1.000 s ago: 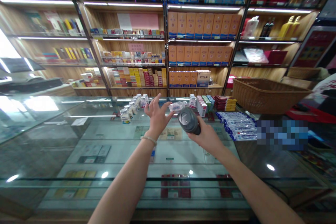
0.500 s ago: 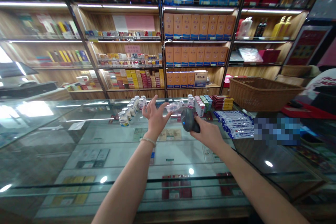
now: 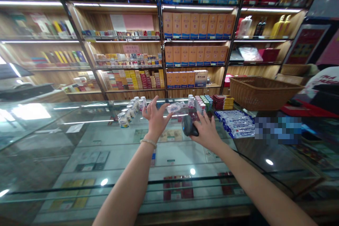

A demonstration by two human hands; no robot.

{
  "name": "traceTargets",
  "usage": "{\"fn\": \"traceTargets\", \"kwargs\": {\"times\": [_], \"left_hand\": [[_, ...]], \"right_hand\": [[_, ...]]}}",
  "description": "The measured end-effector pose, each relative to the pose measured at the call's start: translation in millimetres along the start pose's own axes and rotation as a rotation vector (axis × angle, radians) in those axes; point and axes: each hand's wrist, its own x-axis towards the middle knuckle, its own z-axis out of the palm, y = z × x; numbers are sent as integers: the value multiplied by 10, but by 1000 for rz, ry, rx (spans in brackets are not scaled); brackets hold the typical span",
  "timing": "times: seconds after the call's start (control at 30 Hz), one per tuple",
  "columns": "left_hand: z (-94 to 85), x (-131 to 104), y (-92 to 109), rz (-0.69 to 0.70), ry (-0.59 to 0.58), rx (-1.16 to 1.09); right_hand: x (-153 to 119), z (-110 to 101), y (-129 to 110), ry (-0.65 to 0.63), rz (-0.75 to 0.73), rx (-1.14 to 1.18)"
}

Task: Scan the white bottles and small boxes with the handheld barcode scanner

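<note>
Between the thumb and index finger of my left hand is a small clear-looking bottle, tilted on its side above the glass counter; the other fingers are raised. My right hand has its fingers stretched out beside a dark handheld barcode scanner, which appears to rest on the counter and touches the thumb side. Left of my left hand stand several small white-capped bottles in a slanting group. Another small bottle is upright beyond the scanner.
Behind the right hand are rows of pink, green and blue small packs and red-yellow packets. Blue-white packets lie to the right, before a wicker basket. Wooden shelves full of boxes line the wall.
The scanner has come down onto the counter and my right hand's fingers have opened from around its handle. My left hand keeps the bottle in nearly the same place.
</note>
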Motion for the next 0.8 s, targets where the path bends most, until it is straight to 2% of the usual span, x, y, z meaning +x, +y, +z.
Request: {"fn": "traceTargets", "kwargs": {"times": [0.17,0.43,0.57,0.67,0.8], "left_hand": [[-3,3,8,-4,-3,3],[14,-10,-1,11,2,0],[4,-8,14,13,1,-8],[-7,-3,21,12,-5,-16],[-12,1,22,14,2,-14]], "right_hand": [[2,29,2,-23,0,-6],[29,4,-5,-164,11,37],[31,-11,-13,-191,-3,33],[31,-48,-17,-217,-7,42],[54,-156,15,-329,13,70]]}}
